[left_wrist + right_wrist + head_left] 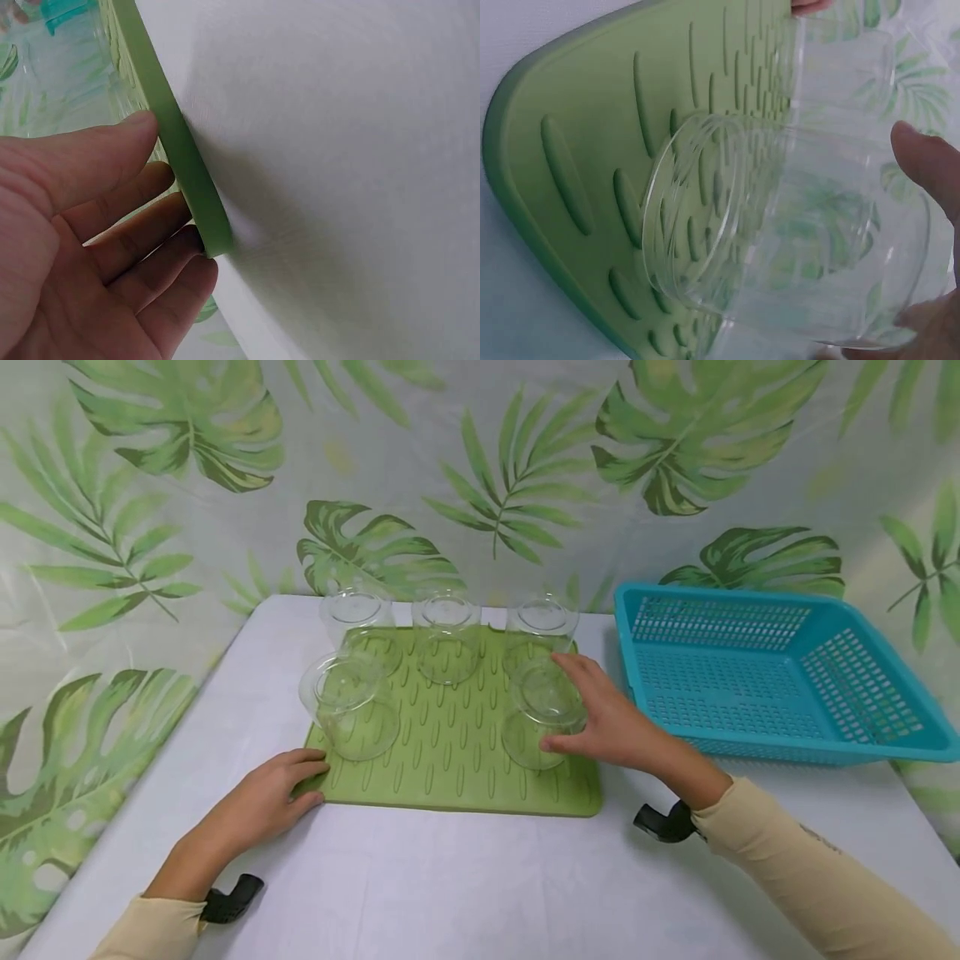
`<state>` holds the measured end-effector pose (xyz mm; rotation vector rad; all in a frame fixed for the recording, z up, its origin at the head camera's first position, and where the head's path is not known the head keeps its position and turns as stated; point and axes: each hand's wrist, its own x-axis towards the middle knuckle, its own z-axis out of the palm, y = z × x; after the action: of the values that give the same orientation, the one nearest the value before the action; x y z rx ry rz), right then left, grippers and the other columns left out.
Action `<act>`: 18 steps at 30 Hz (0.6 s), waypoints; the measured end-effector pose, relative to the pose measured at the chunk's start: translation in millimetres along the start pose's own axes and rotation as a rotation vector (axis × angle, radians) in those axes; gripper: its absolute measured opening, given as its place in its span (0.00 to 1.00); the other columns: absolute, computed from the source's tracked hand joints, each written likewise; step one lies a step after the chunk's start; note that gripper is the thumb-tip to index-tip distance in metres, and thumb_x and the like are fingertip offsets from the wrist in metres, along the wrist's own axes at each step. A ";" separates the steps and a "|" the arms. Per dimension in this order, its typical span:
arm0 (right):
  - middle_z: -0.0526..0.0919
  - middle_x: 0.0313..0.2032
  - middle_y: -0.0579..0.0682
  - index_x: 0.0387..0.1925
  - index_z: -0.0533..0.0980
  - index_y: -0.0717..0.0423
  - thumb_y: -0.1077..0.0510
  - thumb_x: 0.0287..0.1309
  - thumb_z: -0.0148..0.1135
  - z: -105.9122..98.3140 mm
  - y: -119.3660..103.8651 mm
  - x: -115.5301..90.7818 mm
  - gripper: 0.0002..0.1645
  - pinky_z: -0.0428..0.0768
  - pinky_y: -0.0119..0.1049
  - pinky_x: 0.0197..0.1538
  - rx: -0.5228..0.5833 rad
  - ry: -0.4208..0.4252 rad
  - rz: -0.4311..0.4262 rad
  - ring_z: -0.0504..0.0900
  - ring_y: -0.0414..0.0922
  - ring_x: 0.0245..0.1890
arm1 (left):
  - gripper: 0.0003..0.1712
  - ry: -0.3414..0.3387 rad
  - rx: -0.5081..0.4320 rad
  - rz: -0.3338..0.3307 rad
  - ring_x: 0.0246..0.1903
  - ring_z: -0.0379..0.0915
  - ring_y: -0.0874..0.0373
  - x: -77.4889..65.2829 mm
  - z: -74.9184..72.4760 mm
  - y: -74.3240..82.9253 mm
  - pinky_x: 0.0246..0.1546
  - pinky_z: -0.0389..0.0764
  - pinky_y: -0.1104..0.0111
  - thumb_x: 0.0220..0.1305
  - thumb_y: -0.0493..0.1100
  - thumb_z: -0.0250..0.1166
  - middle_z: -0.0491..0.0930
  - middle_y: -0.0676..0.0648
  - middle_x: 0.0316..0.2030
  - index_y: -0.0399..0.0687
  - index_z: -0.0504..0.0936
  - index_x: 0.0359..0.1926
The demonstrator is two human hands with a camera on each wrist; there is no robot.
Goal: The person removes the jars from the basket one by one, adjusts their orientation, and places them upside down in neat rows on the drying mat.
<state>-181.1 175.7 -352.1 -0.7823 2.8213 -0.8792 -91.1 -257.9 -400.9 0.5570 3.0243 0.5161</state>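
Observation:
A green drying mat (pixel 450 777) with raised oval ridges lies on the table. Several clear cups (pixel 446 639) stand on it, three along the back and two in front. My right hand (pixel 611 718) grips the front right cup (pixel 534 735), thumb on its near side and fingers on its far side. The right wrist view shows this cup (pixel 802 225) from the side, its ringed end towards the mat. At the mat's front left corner, the relaxed fingers and thumb of my left hand (pixel 266 797) touch the edge. The front left cup (pixel 360 727) stands just beyond that hand.
A blue perforated plastic basket (pixel 780 747) stands to the right of the mat. White cloth (pixel 450 885) covers the table. Behind hangs a leaf-patterned curtain (pixel 540 410), which also comes down at the left side.

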 end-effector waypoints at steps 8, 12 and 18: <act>0.62 0.72 0.60 0.66 0.67 0.60 0.39 0.59 0.67 -13.9 -0.4 -51.1 0.43 0.59 0.64 0.70 -0.201 0.252 -0.314 0.53 0.62 0.74 | 0.22 0.023 -0.047 -0.004 0.59 0.74 0.34 -4.5 3.8 -0.5 0.59 0.76 0.43 0.59 0.37 0.70 0.78 0.34 0.58 0.33 0.82 0.54; 0.78 0.58 0.58 0.50 0.79 0.60 0.34 0.70 0.47 -25.5 10.7 -87.1 0.35 0.59 0.38 0.76 -0.259 0.427 -0.404 0.64 0.55 0.71 | 0.21 0.039 -0.077 0.000 0.59 0.74 0.34 -7.7 2.3 0.9 0.59 0.76 0.43 0.58 0.37 0.70 0.79 0.35 0.58 0.34 0.83 0.53; 0.83 0.47 0.61 0.41 0.82 0.65 0.36 0.70 0.50 -41.8 27.1 -114.2 0.35 0.57 0.25 0.75 -0.273 0.591 -0.409 0.71 0.48 0.65 | 0.21 0.050 -0.104 0.009 0.59 0.74 0.34 -10.7 -1.8 0.0 0.57 0.76 0.42 0.60 0.37 0.69 0.79 0.35 0.57 0.35 0.82 0.54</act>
<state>-103.8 272.6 -340.2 -1.3744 3.4130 -0.9022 -81.3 -262.2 -399.5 0.5606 3.0207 0.6926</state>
